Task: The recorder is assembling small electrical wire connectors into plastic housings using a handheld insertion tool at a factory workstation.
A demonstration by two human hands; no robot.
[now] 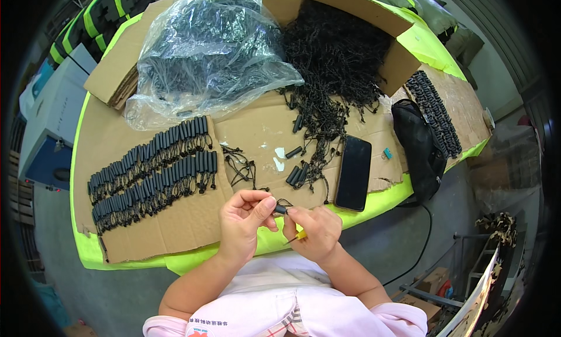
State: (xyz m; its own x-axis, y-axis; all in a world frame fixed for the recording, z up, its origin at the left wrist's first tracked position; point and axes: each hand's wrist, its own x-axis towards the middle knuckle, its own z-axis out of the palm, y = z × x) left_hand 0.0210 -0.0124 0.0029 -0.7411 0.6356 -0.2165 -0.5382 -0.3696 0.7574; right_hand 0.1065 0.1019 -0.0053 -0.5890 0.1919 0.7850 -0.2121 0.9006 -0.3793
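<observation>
Between my hands, just past the table's front edge, is a short black tube (280, 209). My left hand (242, 221) is closed on it with thumb and fingers. At the tube's right end, my right hand (318, 229) pinches with its fingertips. A yellow-handled tool (301, 234) with a thin pointed metal tip is tucked in my right hand, its tip toward the left. A thin black cord loop (284, 202) shows beside the tube. Beyond my hands lie several loose black tubes (297, 174) and tangled black knotted cords (318, 126).
Two rows of corded black tubes (155, 188) lie on cardboard (175, 234) at left. Behind are a clear plastic bag (210, 50) of black items and a carton (403, 68) heaped with cords. A phone (353, 173) and black pouch (416, 147) lie right.
</observation>
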